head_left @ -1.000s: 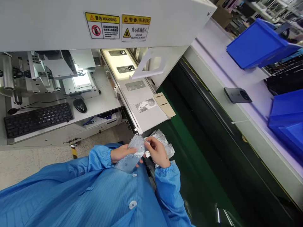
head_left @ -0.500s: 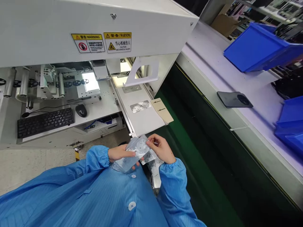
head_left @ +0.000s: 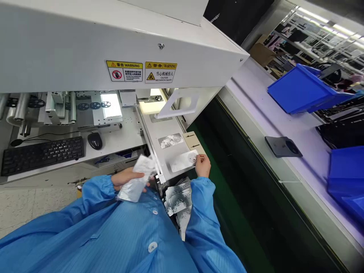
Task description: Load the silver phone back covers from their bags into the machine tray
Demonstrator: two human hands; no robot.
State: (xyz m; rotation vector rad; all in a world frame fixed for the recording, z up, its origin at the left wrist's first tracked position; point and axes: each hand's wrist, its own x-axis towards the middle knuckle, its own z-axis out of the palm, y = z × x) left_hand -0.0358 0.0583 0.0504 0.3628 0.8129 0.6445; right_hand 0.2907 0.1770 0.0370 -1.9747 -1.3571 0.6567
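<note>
My left hand [head_left: 126, 178] is closed round a stack of clear plastic-wrapped flat pieces [head_left: 135, 181], held just left of the machine's white feed tray [head_left: 173, 149]. My right hand [head_left: 202, 165] pinches the right end of one flat piece [head_left: 183, 161] that lies on the tray's near end. Another silvery piece [head_left: 170, 140] lies farther up the tray. A pile of the same wrapped pieces [head_left: 178, 199] sits below the tray between my blue sleeves.
A white machine housing [head_left: 113, 49] with yellow warning labels overhangs the tray. A black keyboard [head_left: 42, 153] and mouse [head_left: 94, 140] sit at left. A dark green conveyor [head_left: 244, 182] runs at right, beside a bench with a grey phone back [head_left: 283, 146] and blue bins [head_left: 301, 89].
My right hand has left the stack and moved up with one piece, now lying on the tray. My left hand has shifted left with the stack. The view has tilted upward.
</note>
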